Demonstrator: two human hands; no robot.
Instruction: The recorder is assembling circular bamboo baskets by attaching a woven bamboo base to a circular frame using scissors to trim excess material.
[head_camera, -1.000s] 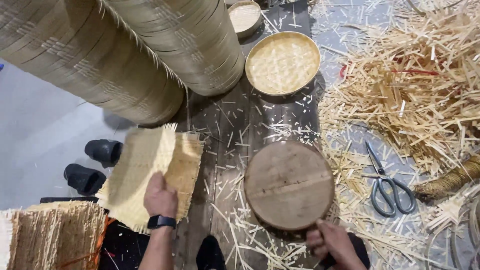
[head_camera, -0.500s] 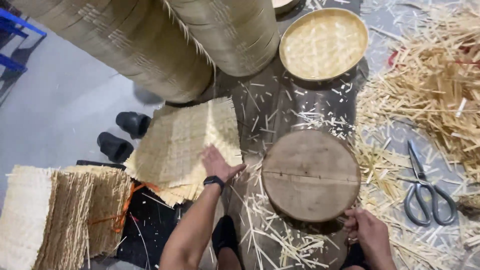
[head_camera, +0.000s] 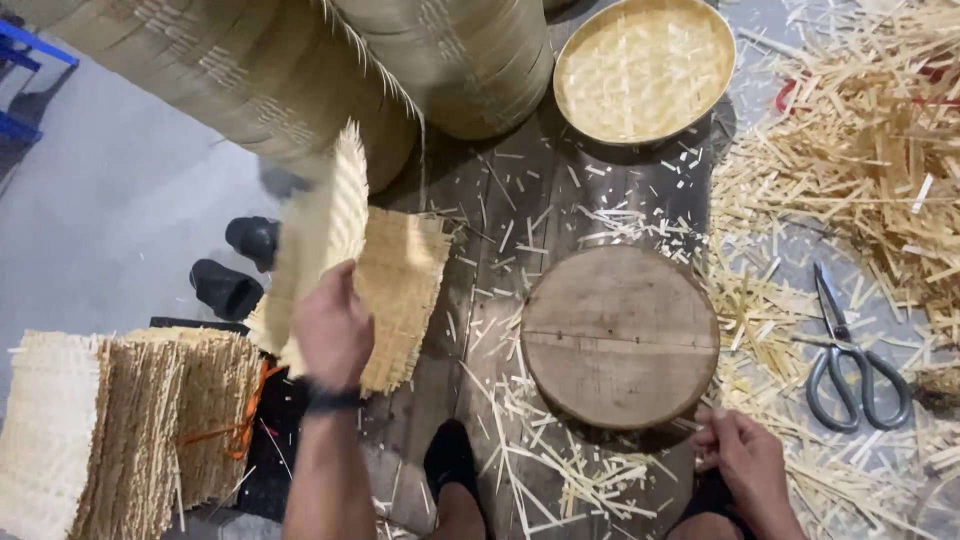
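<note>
Fingers of the left hand (head_camera: 333, 325) are curled closed around the lower edge of a woven bamboo mat (head_camera: 325, 225), which it lifts on edge so that the sheet stands nearly upright, its long axis running from the hand up toward the tall woven rolls (head_camera: 300, 70) at the top of the view; its frayed top edge points up and away from the person. Just behind and to the right of it another woven mat (head_camera: 405, 285) lies flat on the wooden floor (head_camera: 490, 330), its fringe toward the round block.

The right hand (head_camera: 745, 465) is loosely closed, fingers bent over the near rim of a round wooden block (head_camera: 620, 335) and the bamboo slivers (head_camera: 560, 470) beneath it; whether it pinches a sliver or only the rim I cannot tell. The block lies flat, between the two hands.

A bundle of stacked mats (head_camera: 130, 420) stands at the lower left, tied with an orange cord. Scissors (head_camera: 850, 355) lie right of the block among cut strips. A shallow round woven tray (head_camera: 645, 65) rests beyond the block, and two black shoes (head_camera: 235, 265) sit left of the lifted mat.
</note>
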